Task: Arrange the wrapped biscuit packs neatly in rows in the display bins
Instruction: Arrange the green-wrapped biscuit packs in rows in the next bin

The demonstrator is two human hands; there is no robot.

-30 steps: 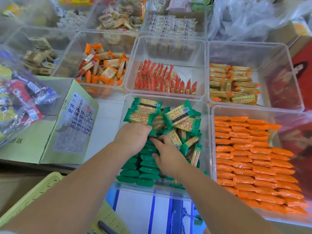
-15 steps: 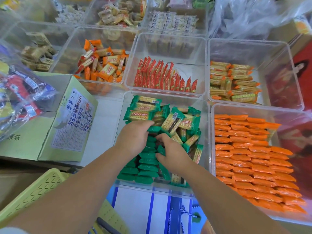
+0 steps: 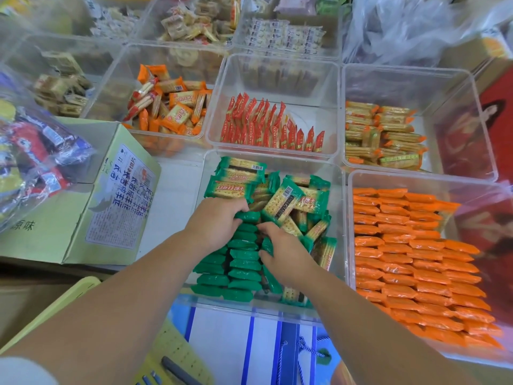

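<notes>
A person's two bare forearms reach into a clear plastic display bin (image 3: 341, 218) on a white table (image 3: 172, 198), seen from above. Inside, green wrapped biscuit packs (image 3: 244, 258) stand on edge in two tidy rows along the bin's left side; a loose heap (image 3: 286, 201) of the same packs fills its far and right part. The left hand (image 3: 215, 222) curls its fingers over the far end of the rows, its grip closed on the last standing packs; the right hand (image 3: 283, 251), just beside it, pinches a pack on edge between thumb and fingers. I judge the risk to be toppling: if the left hand lets go before the new pack is wedged in, the upright rows may fan over, and the heap leaning above them could slide down onto them. Against the picture half a second earlier, both hands sit nearly where they were, the right a touch nearer the left, and the heap looks barely disturbed.
</notes>
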